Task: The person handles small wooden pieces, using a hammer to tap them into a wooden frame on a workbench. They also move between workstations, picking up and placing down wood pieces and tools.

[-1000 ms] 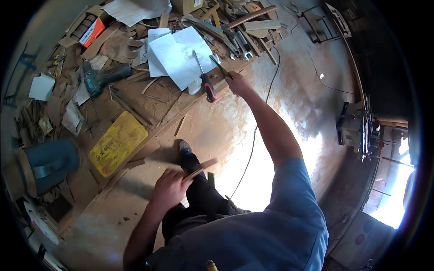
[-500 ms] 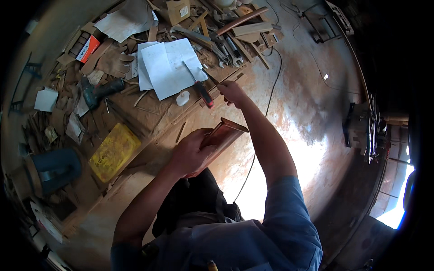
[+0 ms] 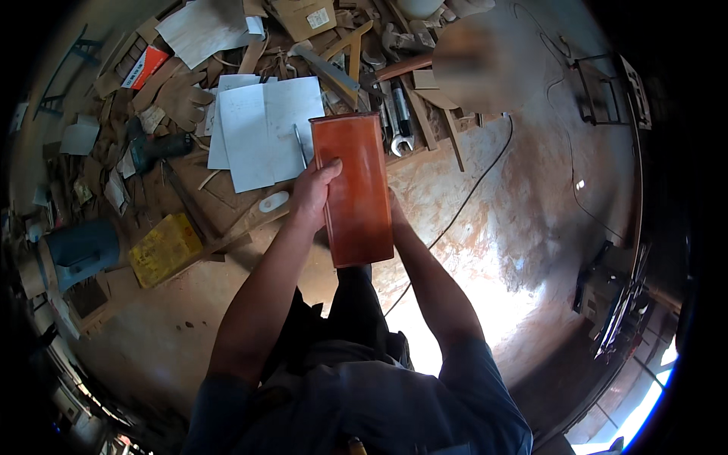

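A reddish-brown, glossy wooden panel (image 3: pixel 353 197) stands lengthwise in front of me, its broad face toward me. My left hand (image 3: pixel 312 193) is closed on its left edge, the thumb lying across the face. At the panel's right edge, only the wrist side of my right hand (image 3: pixel 395 203) shows; its fingers are hidden behind the wood, so whether they hold anything is unclear. Beyond the panel, part of a screwdriver's metal shaft (image 3: pixel 299 142) lies on white paper sheets (image 3: pixel 250 129). A small white oval piece (image 3: pixel 274 201) rests by the bench edge.
The cluttered bench (image 3: pixel 227 199) carries a cordless drill (image 3: pixel 155 148), a yellow box (image 3: pixel 168 246), a wrench (image 3: pixel 400 136), a glove (image 3: pixel 182 105) and wood scraps. A blue container (image 3: pixel 82 254) is at left. A black cable (image 3: pixel 479 182) crosses the floor. Something brown and blurred (image 3: pixel 481 64) sits at upper right.
The panel has turned from tilted and edge-on to upright with its face toward me. My right hand, earlier holding a slim pointed tool over the bench edge, has come back behind the panel.
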Demonstrator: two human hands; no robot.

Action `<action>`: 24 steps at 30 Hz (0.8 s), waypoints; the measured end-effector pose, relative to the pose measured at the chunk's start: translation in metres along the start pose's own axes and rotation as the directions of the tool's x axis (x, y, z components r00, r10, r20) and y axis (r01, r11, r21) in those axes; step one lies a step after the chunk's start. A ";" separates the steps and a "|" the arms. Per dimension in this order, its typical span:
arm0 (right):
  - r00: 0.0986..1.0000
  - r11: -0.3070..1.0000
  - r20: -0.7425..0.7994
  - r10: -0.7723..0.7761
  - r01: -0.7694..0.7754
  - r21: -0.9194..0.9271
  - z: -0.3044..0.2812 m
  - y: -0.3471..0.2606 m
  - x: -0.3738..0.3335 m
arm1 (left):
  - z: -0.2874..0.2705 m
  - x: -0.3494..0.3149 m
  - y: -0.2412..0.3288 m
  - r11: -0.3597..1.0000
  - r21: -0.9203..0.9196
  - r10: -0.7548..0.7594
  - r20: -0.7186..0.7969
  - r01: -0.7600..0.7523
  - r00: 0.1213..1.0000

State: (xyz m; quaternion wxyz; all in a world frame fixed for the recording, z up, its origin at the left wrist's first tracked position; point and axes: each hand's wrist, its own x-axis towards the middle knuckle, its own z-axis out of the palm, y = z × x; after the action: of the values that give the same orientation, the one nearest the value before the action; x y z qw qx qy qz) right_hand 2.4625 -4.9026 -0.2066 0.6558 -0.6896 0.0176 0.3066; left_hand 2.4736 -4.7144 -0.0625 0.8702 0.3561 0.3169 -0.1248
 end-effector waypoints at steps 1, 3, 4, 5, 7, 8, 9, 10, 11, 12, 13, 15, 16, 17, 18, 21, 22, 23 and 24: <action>1.000 0.999 -0.007 0.002 -0.003 -0.036 -0.005 0.007 0.002 | 0.007 0.004 0.002 0.999 -0.017 -0.035 -0.045 0.034 0.998; 0.997 0.991 0.059 -0.057 0.064 -0.116 -0.005 -0.034 -0.006 | -0.006 0.009 0.001 0.997 -0.076 -0.008 -0.051 0.004 0.999; 0.988 0.981 0.101 -0.114 0.128 -0.144 -0.006 -0.065 -0.013 | -0.002 0.010 0.002 0.993 -0.115 -0.010 -0.093 -0.001 0.996; 0.972 0.960 0.064 -0.227 0.234 -0.152 -0.007 -0.064 -0.011 | 0.002 0.009 0.003 0.996 -0.091 -0.014 -0.102 0.005 0.995; 0.984 0.854 0.076 -0.163 0.179 -0.488 -0.029 -0.081 -0.011 | 0.005 0.015 0.002 0.999 -0.038 -0.024 -0.133 0.019 0.991; 0.989 0.759 0.075 -0.131 0.148 -0.634 -0.040 -0.089 -0.012 | 0.005 0.018 -0.001 1.000 -0.008 -0.026 -0.147 0.025 0.989; 0.974 0.763 0.041 -0.221 0.199 -0.615 -0.054 -0.095 -0.018 | 0.005 0.020 -0.003 0.999 0.023 -0.027 -0.162 0.031 0.986; 0.973 0.774 0.023 -0.230 0.197 -0.602 -0.073 -0.092 -0.024 | 0.007 0.023 -0.005 0.999 0.038 -0.019 -0.158 0.025 0.987; 0.986 0.791 -0.008 -0.168 0.130 -0.598 -0.087 -0.108 -0.034 | 0.006 0.025 -0.008 0.999 0.049 -0.008 -0.160 0.016 0.987; 0.988 0.810 -0.032 -0.150 0.105 -0.576 -0.102 -0.114 -0.044 | 0.006 0.026 -0.010 0.998 0.060 -0.002 -0.162 0.011 0.987; 0.988 0.823 -0.053 -0.142 0.088 -0.561 -0.115 -0.119 -0.053 | 0.004 0.029 -0.012 0.998 0.068 0.012 -0.187 0.000 0.982; 0.985 0.855 -0.174 -0.005 -0.086 -0.511 -0.136 -0.125 -0.073 | 0.020 0.020 -0.007 0.997 0.079 0.020 -0.214 -0.003 0.977; 0.980 0.870 -0.197 -0.024 -0.077 -0.487 -0.146 -0.122 -0.080 | 0.032 0.015 -0.005 0.997 0.079 0.023 -0.221 -0.006 0.975; 0.969 0.908 -0.245 0.043 -0.140 -0.396 -0.156 -0.119 -0.091 | 0.042 0.006 -0.010 0.983 0.159 0.134 -0.262 -0.094 0.956; 0.950 0.932 -0.288 0.118 -0.206 -0.297 -0.159 -0.124 -0.100 | 0.047 -0.010 -0.010 0.916 0.382 0.217 -0.207 -0.126 0.954; 0.965 0.989 -0.239 0.108 -0.130 -0.076 -0.138 -0.168 -0.122 | 0.060 -0.074 0.006 0.579 0.810 0.274 -0.081 -0.097 0.958; 0.973 0.996 -0.221 0.073 -0.081 -0.027 -0.126 -0.180 -0.129 | 0.061 -0.101 0.010 0.547 0.830 0.317 -0.081 -0.112 0.945; 0.986 0.999 -0.163 0.034 -0.035 -0.004 -0.115 -0.191 -0.136 | 0.056 -0.128 0.014 0.458 0.881 0.364 -0.063 -0.120 0.929; 0.992 1.000 -0.128 -0.021 0.020 -0.011 -0.100 -0.201 -0.145 | 0.048 -0.156 0.017 0.363 0.924 0.413 -0.044 -0.120 0.910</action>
State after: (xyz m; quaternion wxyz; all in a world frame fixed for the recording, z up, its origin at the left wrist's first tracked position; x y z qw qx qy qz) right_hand 2.4703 -5.0205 0.0334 0.6532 -0.7110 0.0511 0.2552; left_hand 2.3832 -4.7369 0.0727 0.4937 0.8288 0.2501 -0.0822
